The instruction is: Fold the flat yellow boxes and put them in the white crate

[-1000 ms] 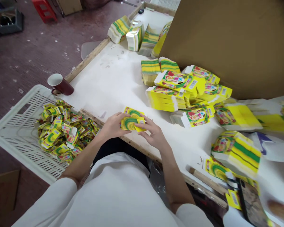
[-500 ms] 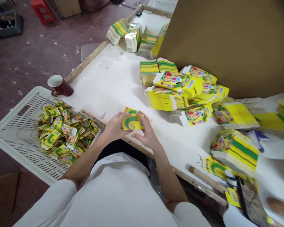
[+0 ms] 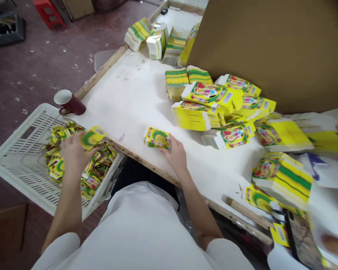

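My left hand (image 3: 73, 152) is over the white plastic basket (image 3: 19, 157), its fingers closed on a small folded yellow-green box (image 3: 92, 137), a little blurred. The basket holds a heap of several folded boxes (image 3: 92, 172) of the same print. My right hand (image 3: 177, 153) rests on the white table (image 3: 135, 97) near its front edge, fingertips on a small stack of flat yellow-green cartons (image 3: 157, 138).
A dark red mug (image 3: 69, 103) stands at the table's left corner. Stacks of flat yellow cartons (image 3: 202, 108) lie mid-table and to the right (image 3: 281, 176). A large brown cardboard sheet (image 3: 270, 48) leans behind them. A phone (image 3: 301, 240) lies at the near right edge.
My left hand left the stack and swung left over the basket with a folded box in it. My right hand stayed at the flat cartons on the table.
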`<state>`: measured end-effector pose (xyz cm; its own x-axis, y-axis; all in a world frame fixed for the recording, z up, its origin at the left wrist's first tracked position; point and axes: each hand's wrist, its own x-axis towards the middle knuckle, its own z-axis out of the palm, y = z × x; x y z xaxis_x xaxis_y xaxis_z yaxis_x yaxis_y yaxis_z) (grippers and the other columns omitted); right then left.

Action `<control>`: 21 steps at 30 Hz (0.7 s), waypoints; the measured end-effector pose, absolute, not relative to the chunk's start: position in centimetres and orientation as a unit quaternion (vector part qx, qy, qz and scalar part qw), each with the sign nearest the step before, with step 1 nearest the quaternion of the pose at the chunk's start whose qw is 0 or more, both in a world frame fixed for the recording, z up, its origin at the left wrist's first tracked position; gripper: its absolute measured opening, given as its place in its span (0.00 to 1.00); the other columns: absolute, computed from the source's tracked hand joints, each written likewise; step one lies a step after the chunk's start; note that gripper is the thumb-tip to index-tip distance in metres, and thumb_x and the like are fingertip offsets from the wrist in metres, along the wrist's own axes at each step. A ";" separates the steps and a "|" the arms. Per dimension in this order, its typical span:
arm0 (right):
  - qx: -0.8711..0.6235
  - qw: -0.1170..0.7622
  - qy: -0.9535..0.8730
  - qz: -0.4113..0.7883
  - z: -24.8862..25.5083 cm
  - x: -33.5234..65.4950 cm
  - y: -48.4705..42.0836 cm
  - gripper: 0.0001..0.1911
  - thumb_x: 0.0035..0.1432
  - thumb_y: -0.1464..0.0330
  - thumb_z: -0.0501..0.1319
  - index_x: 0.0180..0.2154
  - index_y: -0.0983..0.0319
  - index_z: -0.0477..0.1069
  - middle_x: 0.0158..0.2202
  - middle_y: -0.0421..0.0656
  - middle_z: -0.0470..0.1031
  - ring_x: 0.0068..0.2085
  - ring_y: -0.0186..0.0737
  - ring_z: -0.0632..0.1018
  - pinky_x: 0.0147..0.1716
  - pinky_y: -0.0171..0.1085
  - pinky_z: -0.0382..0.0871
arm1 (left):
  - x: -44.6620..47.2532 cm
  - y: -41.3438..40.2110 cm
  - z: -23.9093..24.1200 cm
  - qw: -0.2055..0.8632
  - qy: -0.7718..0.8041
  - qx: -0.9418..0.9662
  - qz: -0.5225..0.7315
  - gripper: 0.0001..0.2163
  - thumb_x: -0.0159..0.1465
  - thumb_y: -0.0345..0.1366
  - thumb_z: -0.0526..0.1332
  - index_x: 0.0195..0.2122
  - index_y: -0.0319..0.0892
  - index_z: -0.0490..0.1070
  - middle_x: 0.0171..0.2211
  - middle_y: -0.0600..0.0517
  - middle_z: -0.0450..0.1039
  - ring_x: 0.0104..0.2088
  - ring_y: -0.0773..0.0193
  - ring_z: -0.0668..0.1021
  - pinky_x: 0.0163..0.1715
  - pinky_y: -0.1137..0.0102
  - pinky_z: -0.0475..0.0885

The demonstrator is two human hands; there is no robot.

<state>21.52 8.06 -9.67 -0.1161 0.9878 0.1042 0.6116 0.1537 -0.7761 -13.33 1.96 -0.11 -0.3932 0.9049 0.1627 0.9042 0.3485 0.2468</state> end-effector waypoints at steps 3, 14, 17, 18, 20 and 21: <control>-0.591 0.290 -0.706 0.262 -10.1 21.7 8.3 0.20 0.58 0.73 0.61 0.53 0.62 0.71 0.45 0.52 0.76 0.48 0.55 0.74 0.53 0.58 0.67 | -17.4 0.6 -0.6 -0.045 0.880 0.446 0.157 0.42 0.48 0.43 0.76 0.61 0.37 0.61 0.62 0.36 0.63 0.63 0.30 0.64 0.61 0.37 0.57; -0.495 0.429 -0.636 0.407 -4.9 18.6 5.5 0.27 0.54 0.71 0.64 0.56 0.58 0.62 0.43 0.45 0.70 0.41 0.43 0.73 0.42 0.44 0.73 | 5.2 5.3 -5.2 0.566 0.476 0.367 0.564 0.28 0.51 0.57 0.70 0.47 0.43 0.73 0.45 0.43 0.79 0.50 0.51 0.79 0.49 0.58 0.76; -0.404 0.431 -0.638 0.494 -3.2 18.4 4.8 0.24 0.58 0.69 0.62 0.56 0.56 0.62 0.43 0.44 0.70 0.40 0.41 0.74 0.40 0.42 0.73 | 8.0 6.9 -3.9 0.596 0.439 0.197 0.643 0.28 0.53 0.63 0.64 0.39 0.43 0.75 0.37 0.45 0.80 0.44 0.51 0.81 0.42 0.59 0.78; -0.377 0.430 -0.638 0.516 -2.9 18.5 4.8 0.25 0.58 0.67 0.64 0.57 0.56 0.62 0.43 0.44 0.70 0.40 0.41 0.74 0.40 0.41 0.73 | 8.3 7.4 -3.4 0.596 0.428 0.149 0.663 0.27 0.52 0.63 0.65 0.39 0.43 0.75 0.35 0.46 0.80 0.42 0.52 0.82 0.41 0.60 0.78; -0.354 0.437 -0.636 0.529 -2.7 18.4 5.1 0.30 0.57 0.63 0.67 0.59 0.56 0.62 0.43 0.43 0.71 0.41 0.42 0.74 0.40 0.41 0.73 | 8.3 8.3 -2.5 0.577 0.425 0.112 0.688 0.26 0.49 0.60 0.69 0.39 0.43 0.74 0.34 0.49 0.79 0.39 0.56 0.82 0.39 0.63 0.78; -0.355 0.443 -0.634 0.525 -2.8 18.4 5.4 0.30 0.56 0.62 0.68 0.58 0.56 0.63 0.42 0.43 0.71 0.40 0.42 0.74 0.40 0.41 0.73 | 8.1 8.6 -2.3 0.564 0.433 0.110 0.694 0.26 0.49 0.58 0.70 0.39 0.43 0.74 0.33 0.50 0.79 0.38 0.58 0.82 0.39 0.64 0.78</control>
<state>18.37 5.37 -2.77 -0.3558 0.9154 0.1881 -0.0148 0.1957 -0.9805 8.11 8.64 -2.28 -0.3389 0.8790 -0.3353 -0.6876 0.0118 0.7259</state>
